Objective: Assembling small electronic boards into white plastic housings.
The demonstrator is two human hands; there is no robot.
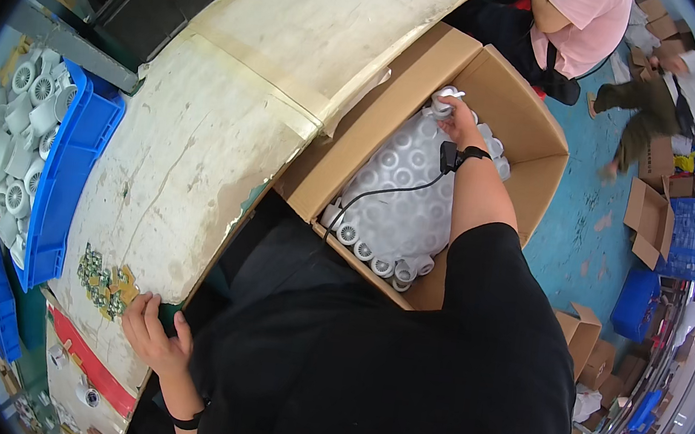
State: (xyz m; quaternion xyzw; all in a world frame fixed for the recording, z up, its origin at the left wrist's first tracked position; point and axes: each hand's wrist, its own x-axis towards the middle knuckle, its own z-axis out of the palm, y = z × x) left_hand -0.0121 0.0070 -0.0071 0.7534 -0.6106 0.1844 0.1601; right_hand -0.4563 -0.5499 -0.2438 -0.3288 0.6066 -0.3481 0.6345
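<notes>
White plastic housing (pixel 445 102) sits in the person's right hand (pixel 464 129), fingers closed around it, at the far end of the open cardboard box (pixel 523 117) beside the table (pixel 193 139). From where I stand, that box looks well stocked: a translucent sheet (pixel 401 197) lies over most of its contents, with round shapes showing through, and more housings stand bare along the edges. I'd judge the layer under the sheet complete and the one in hand unsettled; whether it is going in or coming out, I cannot tell. Walls rise above the contents, so some room seems left.

The left hand (pixel 155 339) rests at the table's edge, fingers apart and gripping nothing, just beside a heap of small circuit boards (pixel 106 284); whether a fingertip touches them is unclear.

Counting: one housing held, one box being reached into, one sheet, one heap of boards, too jumbled to number. Roughly half a dozen bare housings line the box's near side. Two blue crates (pixel 85 153) stand at the left, the upper one backed by a pile of similar white parts (pixel 20 154), beyond counting.
</notes>
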